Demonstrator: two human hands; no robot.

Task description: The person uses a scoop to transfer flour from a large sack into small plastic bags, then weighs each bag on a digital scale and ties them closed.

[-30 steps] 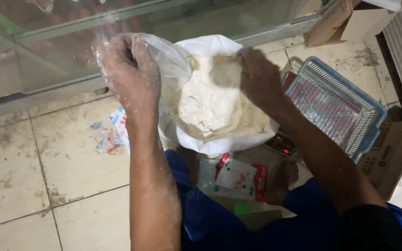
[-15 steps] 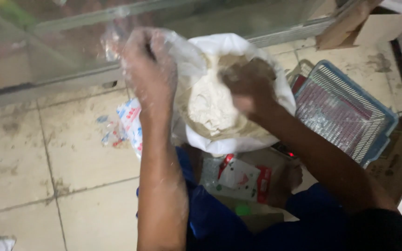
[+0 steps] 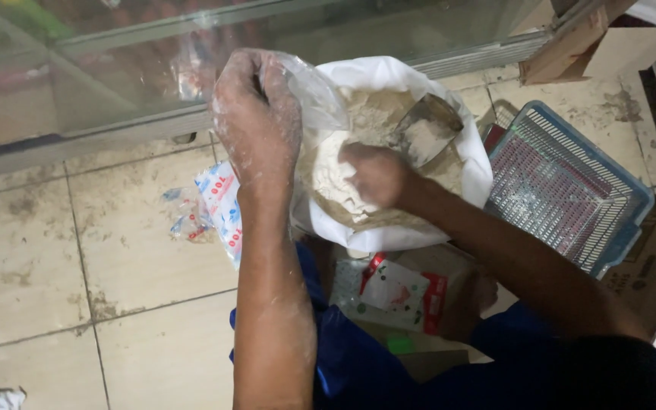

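The left hand (image 3: 256, 125), dusted white, is closed in a fist around the rim of a clear bag (image 3: 314, 95), holding its mouth up and open above the sack (image 3: 404, 152). The sack is white, rolled down at the top, and full of pale flour (image 3: 343, 182); it stands on the tiled floor (image 3: 77, 266) in front of a glass case (image 3: 115, 61).

The right hand (image 3: 377, 175) is down inside the sack, fingers curled tight around the handle of a metal scoop (image 3: 427, 133) — the scoop's bowl lies tilted in the flour, just beyond the knuckles. The hand is a little blurred, so how deep the scoop sits is hard to say.

Just right of the sack lies a blue basket (image 3: 571, 190), touching or nearly touching the sack's side. Below the sack, by the person's blue-clad knees, sits a red-and-white packet (image 3: 392, 292). A printed plastic wrapper (image 3: 218, 205) lies on the floor left of the forearm, and a cardboard box (image 3: 609, 45) stands at the top right corner.
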